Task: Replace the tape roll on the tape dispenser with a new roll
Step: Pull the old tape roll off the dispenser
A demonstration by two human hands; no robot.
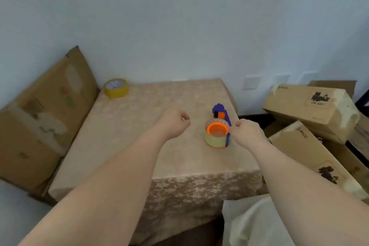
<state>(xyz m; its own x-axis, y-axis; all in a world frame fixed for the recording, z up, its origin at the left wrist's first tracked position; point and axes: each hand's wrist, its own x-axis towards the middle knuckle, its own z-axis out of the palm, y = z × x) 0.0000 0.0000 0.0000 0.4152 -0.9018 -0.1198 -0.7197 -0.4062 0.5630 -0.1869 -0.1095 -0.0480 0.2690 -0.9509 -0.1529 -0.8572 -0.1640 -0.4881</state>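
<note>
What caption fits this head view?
Both hands hover near the tape dispenser; a yellow roll waits behind.

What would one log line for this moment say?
left hand: curled, empty, above table | right hand: beside dispenser, contact unclear | roll on dispenser | spare roll: far left corner

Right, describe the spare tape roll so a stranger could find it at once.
Start at the table with the patterned beige cloth, then go to its far left corner by the wall. The spare tape roll lies there alone: bright yellow with a white core, unlike the paler roll mounted on the orange-and-blue dispenser.
</note>
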